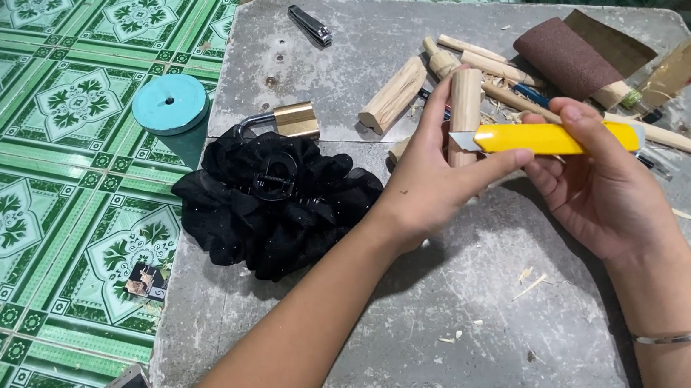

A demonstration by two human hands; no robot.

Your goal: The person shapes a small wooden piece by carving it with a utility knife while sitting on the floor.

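Yellow plastic is filling my right hand [598, 191]: I am gripping a utility knife [552, 139] along its handle, with the short blade pointing left. My left hand [428, 181] is closing around a pale wooden peg [464, 104], holding it upright, with the thumb pressing against the knife just behind the blade. The blade tip is sitting right at the peg's side, above the middle of a grey slab [452, 316] that is serving as my work surface.

Looking down from my head, I am seeing the slab's near half lying mostly bare, with only a few shavings scattered below my hands. Its far half is crowding up: more cut wooden sticks [394, 95] are lying just behind my fingers, and a roll of brown sandpaper [567, 56] is resting near the far right edge. A black ruffled hair clip [272, 199] is hanging over the slab's left edge, a brass padlock [289, 120] touching it, and a nail clipper [310, 25] is sitting near the far left corner. A teal disc [170, 104] is lying on the green patterned floor tiles [35, 213], just off the slab.
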